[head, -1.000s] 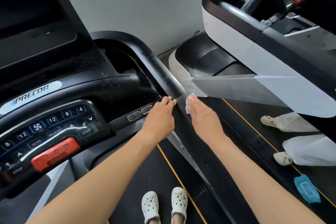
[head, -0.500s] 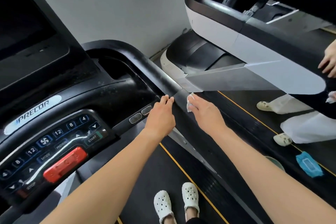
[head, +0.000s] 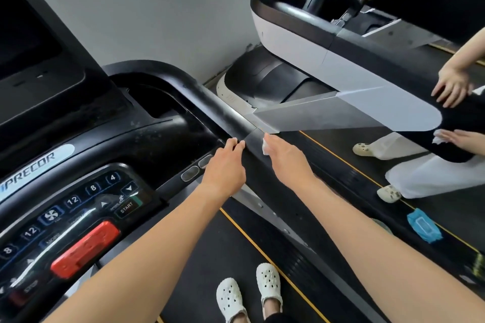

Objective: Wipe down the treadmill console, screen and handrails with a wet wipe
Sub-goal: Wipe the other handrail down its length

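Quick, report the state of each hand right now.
Left hand: open, fingertips touching the handrail, holding nothing.
Right hand: closed on the wet wipe, at the handrail.

4 hands (head: 225, 165), perhaps 2 wipes (head: 265, 148).

Left hand (head: 225, 165) flat and outstretched, right hand (head: 287, 157) around wet wipe (head: 265, 148).

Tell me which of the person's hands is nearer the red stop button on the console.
Left. The left hand rests on the handrail up and right of the red stop button; the right hand, holding the wet wipe, lies farther right.
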Motion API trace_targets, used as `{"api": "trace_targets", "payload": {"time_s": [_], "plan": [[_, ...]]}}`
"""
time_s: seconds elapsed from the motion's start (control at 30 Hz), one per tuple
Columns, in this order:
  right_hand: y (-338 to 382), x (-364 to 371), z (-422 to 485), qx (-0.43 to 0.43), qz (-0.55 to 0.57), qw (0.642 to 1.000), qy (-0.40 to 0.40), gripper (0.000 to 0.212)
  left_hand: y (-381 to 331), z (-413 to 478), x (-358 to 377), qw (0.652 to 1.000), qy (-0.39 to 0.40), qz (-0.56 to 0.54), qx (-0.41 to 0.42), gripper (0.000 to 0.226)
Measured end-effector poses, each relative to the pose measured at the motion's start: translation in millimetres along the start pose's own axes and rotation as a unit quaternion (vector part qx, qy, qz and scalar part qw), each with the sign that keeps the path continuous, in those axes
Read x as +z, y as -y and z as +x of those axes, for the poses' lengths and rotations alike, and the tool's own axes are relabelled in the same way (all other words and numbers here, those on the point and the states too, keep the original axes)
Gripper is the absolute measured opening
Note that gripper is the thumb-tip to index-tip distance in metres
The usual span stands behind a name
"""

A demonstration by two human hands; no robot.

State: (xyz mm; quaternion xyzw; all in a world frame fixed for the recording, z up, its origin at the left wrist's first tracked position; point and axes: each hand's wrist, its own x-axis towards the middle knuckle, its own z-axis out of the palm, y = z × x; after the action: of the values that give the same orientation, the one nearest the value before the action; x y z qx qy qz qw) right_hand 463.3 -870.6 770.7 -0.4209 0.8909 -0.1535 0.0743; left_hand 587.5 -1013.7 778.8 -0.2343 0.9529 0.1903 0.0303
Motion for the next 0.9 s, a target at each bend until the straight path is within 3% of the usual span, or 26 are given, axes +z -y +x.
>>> {"api": "trace_targets", "payload": {"time_s": [0.13, 0.23, 0.37, 0.5, 0.7, 0.83, 0.9], "plan": [[5.7, 0.8, -23.3, -0.023, -0.042, 0.998, -0.047, 0.05, 3.2, -1.4, 3.4, 1.0, -0.001, -0.01, 0.001, 0.066], [27.8, -5.5, -6.2, -0.051, -0.052, 0.994, -0.077, 0.025, 4.5, -1.8, 3.0, 1.0, -0.001, -0.01, 0.006, 0.068], [39.7, 2.2, 11.9, -0.074, -0.11, 0.99, -0.038, 0.049, 7.9, -3.3, 1.0, 1.0, 0.0, -0.011, 0.011, 0.07], [30.1, 8.2, -19.5, -0.097, -0.237, 0.966, -0.043, 0.059, 7.3, -6.7, 6.9, 1.0, -0.013, -0.012, 0.008, 0.074], [30.8, 7.1, -45.9, -0.098, -0.236, 0.963, -0.09, 0.052, 7.0, -10.7, 15.9, 0.999, -0.032, -0.032, 0.004, 0.08], [49.2, 1.7, -19.8, -0.129, -0.263, 0.955, -0.047, 0.048, 6.0, -13.0, 15.5, 0.999, -0.026, -0.043, 0.0, 0.083], [49.4, 1.1, -10.4, -0.123, -0.219, 0.968, -0.023, 0.047, 5.6, -12.8, 13.3, 0.999, -0.027, -0.045, 0.0, 0.082]]}}
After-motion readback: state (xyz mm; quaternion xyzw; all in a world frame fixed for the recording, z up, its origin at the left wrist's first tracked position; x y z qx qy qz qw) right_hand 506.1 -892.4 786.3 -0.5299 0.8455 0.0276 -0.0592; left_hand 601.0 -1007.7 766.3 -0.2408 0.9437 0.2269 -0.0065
